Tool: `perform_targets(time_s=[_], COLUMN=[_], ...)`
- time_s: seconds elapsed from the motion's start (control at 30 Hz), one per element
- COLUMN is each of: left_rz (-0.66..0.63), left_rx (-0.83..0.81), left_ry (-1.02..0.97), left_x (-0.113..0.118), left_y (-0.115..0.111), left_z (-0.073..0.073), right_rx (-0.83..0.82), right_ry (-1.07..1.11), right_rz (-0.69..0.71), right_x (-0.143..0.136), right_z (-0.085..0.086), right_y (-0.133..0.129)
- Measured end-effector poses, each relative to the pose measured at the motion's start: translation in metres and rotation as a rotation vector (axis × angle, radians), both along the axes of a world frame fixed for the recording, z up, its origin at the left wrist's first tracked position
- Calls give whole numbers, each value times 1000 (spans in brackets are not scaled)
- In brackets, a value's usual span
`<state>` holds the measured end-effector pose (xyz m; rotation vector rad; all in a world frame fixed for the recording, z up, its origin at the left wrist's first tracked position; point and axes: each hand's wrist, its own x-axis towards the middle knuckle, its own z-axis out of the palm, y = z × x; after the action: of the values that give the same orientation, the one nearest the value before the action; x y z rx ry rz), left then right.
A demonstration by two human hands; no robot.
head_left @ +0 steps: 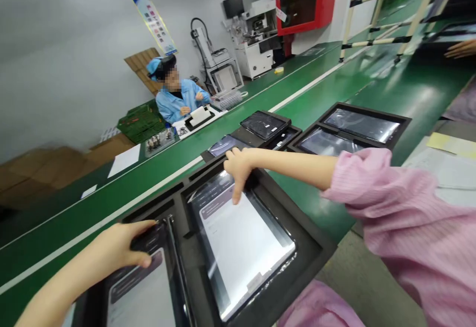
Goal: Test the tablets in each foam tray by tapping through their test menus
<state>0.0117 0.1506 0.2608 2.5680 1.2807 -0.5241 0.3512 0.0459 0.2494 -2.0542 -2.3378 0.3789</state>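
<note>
Head view shows two tablets with lit screens, lying side by side in a black foam tray (316, 247) above the green conveyor (297, 193). The right tablet (241, 247) lies face up; its long axis runs slantwise, from far left to near right, and its dark status area points away from the person. The left tablet (143, 299) has its long axis also going from far to near, its dark-banner end pointing away. The left hand (119, 245) is at this far end, with thumb and fingers spread apart over the screen. The right hand (240, 168) is at the far end of the right tablet, thumb stretched down over the screen, fingers curled; whether it pinches the edge, I cannot tell.
</note>
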Motion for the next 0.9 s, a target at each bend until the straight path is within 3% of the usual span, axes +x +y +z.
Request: perform_targets(time_s=[0.13, 0.2, 0.3, 0.43, 0.5, 0.67, 0.9], left_rz=[-32, 26, 13, -149, -168, -185, -279], left_rx=[-13, 8, 47, 79, 71, 78, 188], left_ry=[-65, -165, -312, -246, -146, -64, -51], left_x=[13, 12, 4, 0, 1, 5, 9], left_y=[-8, -15, -41, -86, -100, -106, -104], left_z=[6, 5, -2, -15, -18, -21, -29], right_rx=[31, 108, 238, 289, 410, 664, 644], right_ry=[-53, -50, -52, -82, -62, 73, 69], right_rz=[-54, -88, -150, -167, -176, -119, -131], right_x=[1, 6, 12, 11, 11, 27, 38], right_z=[-9, -12, -23, -60, -82, -115, -120], right_y=[-4, -4, -20, -68, -85, -88, -87])
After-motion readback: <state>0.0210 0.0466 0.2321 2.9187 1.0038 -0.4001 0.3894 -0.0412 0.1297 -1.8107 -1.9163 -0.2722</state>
